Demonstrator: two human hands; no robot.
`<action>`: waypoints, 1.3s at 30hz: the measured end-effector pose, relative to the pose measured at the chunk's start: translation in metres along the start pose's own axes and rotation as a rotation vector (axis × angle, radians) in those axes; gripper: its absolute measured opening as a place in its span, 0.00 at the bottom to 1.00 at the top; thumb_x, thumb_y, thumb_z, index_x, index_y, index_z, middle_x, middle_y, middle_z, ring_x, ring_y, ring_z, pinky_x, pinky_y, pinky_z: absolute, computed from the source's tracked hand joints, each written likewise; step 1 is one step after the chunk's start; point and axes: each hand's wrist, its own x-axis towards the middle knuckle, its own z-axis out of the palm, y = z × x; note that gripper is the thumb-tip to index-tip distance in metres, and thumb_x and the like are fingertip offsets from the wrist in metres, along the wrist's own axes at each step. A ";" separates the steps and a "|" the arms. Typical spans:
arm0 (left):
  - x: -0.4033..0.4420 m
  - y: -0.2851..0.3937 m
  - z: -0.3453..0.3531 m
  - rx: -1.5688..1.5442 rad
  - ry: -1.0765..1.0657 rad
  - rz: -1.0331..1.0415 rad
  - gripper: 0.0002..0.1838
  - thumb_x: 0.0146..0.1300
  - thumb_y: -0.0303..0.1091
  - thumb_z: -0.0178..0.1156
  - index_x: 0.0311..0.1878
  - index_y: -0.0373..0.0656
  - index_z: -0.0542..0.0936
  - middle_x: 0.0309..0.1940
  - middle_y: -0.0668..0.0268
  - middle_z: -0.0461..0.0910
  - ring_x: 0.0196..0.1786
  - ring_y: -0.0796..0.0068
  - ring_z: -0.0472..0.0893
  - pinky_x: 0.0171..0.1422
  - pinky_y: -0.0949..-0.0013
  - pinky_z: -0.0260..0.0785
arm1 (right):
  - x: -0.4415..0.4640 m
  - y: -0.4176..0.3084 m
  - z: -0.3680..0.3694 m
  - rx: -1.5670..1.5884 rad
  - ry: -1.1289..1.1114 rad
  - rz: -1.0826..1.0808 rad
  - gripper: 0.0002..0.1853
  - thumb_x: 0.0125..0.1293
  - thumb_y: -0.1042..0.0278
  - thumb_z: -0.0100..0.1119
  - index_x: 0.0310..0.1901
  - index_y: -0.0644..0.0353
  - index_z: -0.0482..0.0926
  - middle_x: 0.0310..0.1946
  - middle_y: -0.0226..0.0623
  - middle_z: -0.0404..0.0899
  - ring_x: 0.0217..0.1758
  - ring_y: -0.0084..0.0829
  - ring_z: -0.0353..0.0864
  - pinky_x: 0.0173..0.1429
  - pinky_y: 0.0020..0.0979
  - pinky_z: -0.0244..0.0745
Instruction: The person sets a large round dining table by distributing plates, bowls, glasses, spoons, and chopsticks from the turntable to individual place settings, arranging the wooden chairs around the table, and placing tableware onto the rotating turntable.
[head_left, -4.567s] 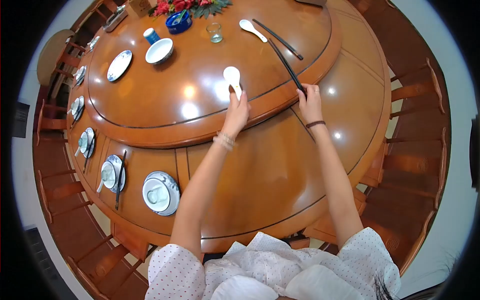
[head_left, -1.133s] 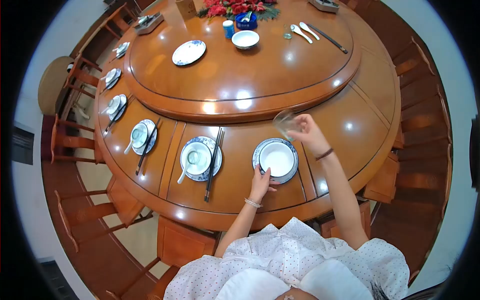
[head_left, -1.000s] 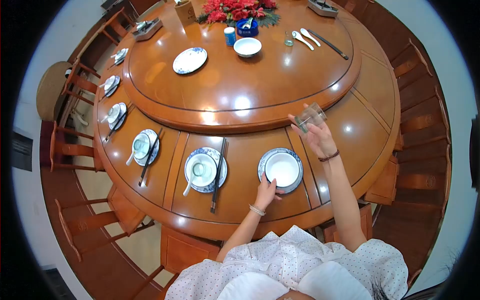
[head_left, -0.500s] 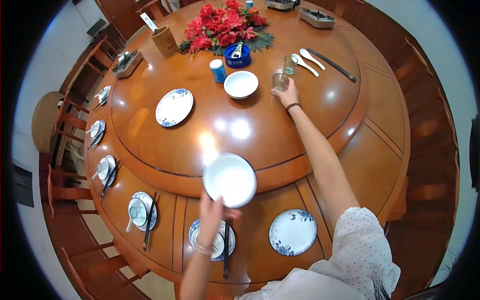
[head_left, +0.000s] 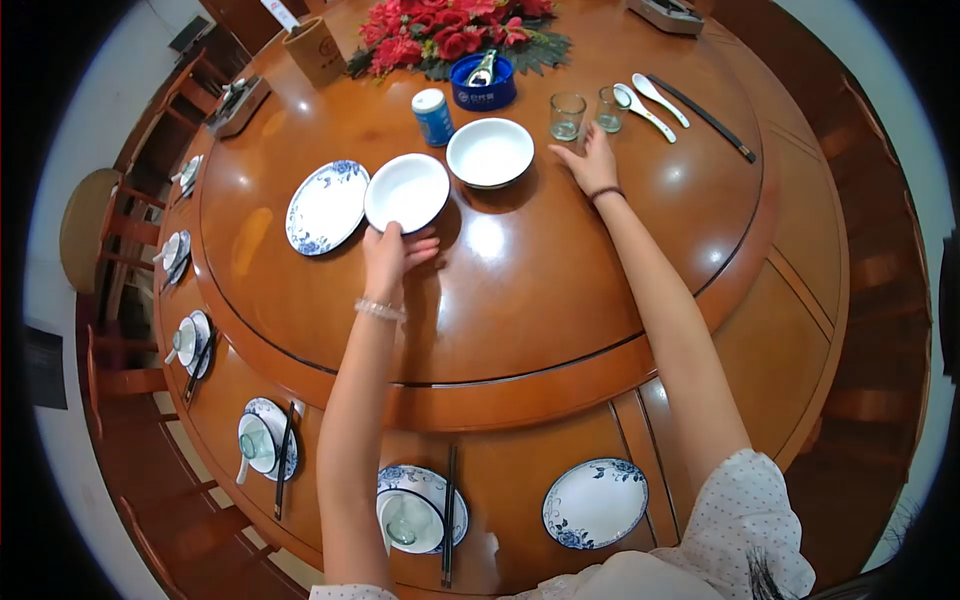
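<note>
My left hand (head_left: pixel 388 262) grips the near rim of a bowl (head_left: pixel 408 190), held between plate (head_left: pixel 328 208) and second bowl (head_left: pixel 490 150). My right hand (head_left: pixel 590 165), fingers spread, sits just nearside of the glasses (head_left: pixel 566 118); contact unclear.

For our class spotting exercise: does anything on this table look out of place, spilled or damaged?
The bare plate at the near edge looks odd: nothing sits on it, while the next plate to its left bears a bowl with a glass inside, and chopsticks alongside. I can make out no spill or damage.
</note>
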 end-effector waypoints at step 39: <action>-0.011 0.022 -0.021 0.220 -0.007 -0.036 0.29 0.64 0.51 0.44 0.58 0.35 0.58 0.38 0.51 0.76 0.34 0.67 0.80 0.34 0.67 0.76 | -0.361 -0.116 -0.274 -0.117 -0.657 0.521 0.07 0.58 0.72 0.53 0.35 0.65 0.68 0.21 0.49 0.75 0.24 0.45 0.76 0.28 0.35 0.70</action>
